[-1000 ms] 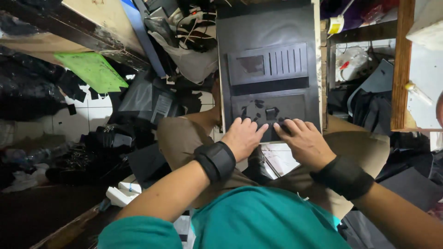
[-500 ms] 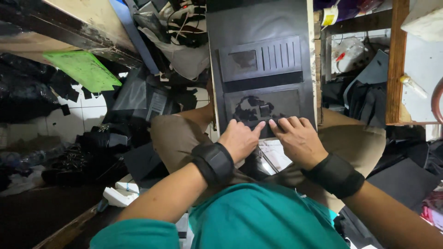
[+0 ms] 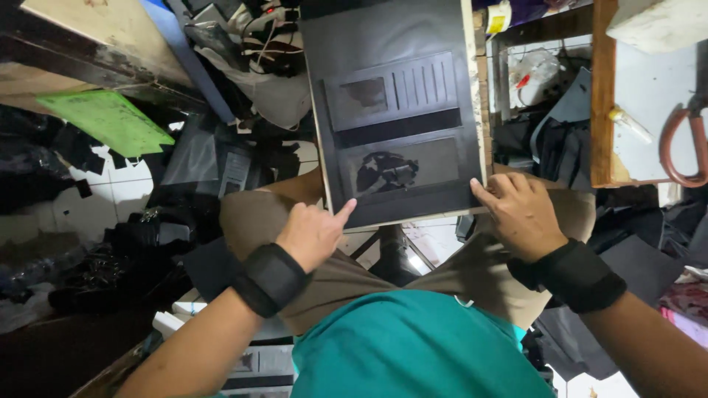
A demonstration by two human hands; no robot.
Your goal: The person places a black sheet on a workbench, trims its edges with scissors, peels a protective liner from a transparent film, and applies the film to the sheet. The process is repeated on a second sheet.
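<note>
Between both hands' fingers [image 3: 483, 193] lies the black panel's [image 3: 398, 110] near edge.

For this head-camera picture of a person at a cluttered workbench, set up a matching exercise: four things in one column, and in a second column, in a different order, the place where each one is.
Things:
1. left hand
2. right hand
3. green sheet
4. red-handled scissors

Places:
A. far left, lying among dark scraps
B. at the dark board's near right corner, fingers on its edge
C. far right, on the pale table top
D. at the board's near left corner, forefinger pointing up to it

Pairs: 1-D, 2-B, 3-A, 4-C
</note>
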